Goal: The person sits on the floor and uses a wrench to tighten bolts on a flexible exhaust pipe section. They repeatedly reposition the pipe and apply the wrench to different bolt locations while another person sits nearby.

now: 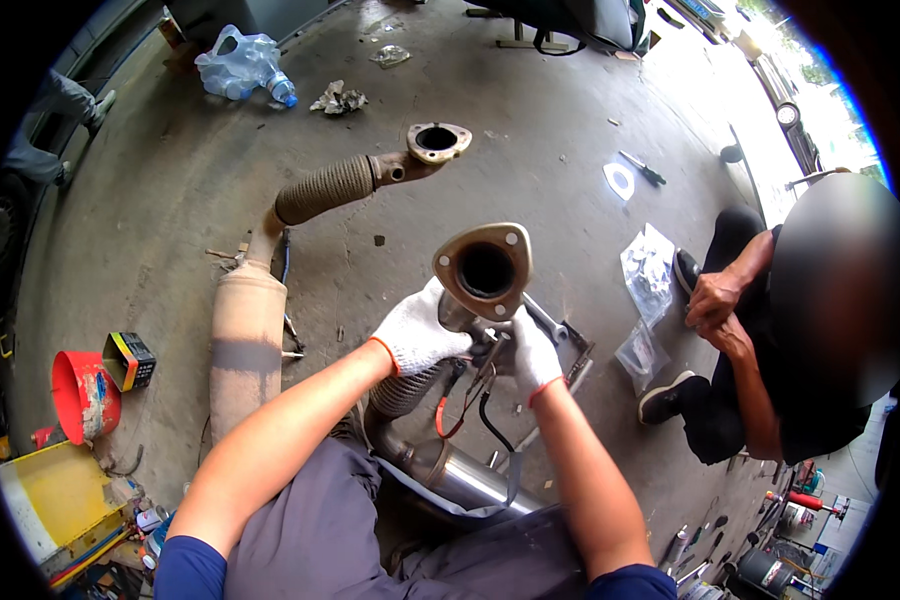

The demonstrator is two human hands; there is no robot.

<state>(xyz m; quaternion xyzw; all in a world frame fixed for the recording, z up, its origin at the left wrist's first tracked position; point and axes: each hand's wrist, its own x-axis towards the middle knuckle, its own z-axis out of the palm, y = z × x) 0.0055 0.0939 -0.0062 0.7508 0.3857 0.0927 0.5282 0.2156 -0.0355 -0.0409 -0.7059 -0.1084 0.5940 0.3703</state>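
Between my knees stands an exhaust pipe, its three-holed flange (452, 262) tilted up toward me. My left hand (420, 328), in a white knit glove, is closed round the pipe just under the flange. My right hand (537, 355), gloved too, grips at the flange's right underside; its fingertips are partly hidden. Below, the pipe runs through a ribbed flexible section (404, 392) into a shiny metal canister (475, 476). Wires with an orange sleeve (443, 416) hang between my hands. On the floor to the left lies a rusty, dirtier exhaust pipe (248, 305) with a similar flange.
A person (750, 350) crouches at the right, hands together. Near them lie plastic bags (648, 262), a white ring-shaped piece (619, 181) and a screwdriver (644, 168). A red container (82, 395) and small box (130, 361) stand left. Bagged bottles (242, 65) lie far left; tools (770, 540) lie lower right.
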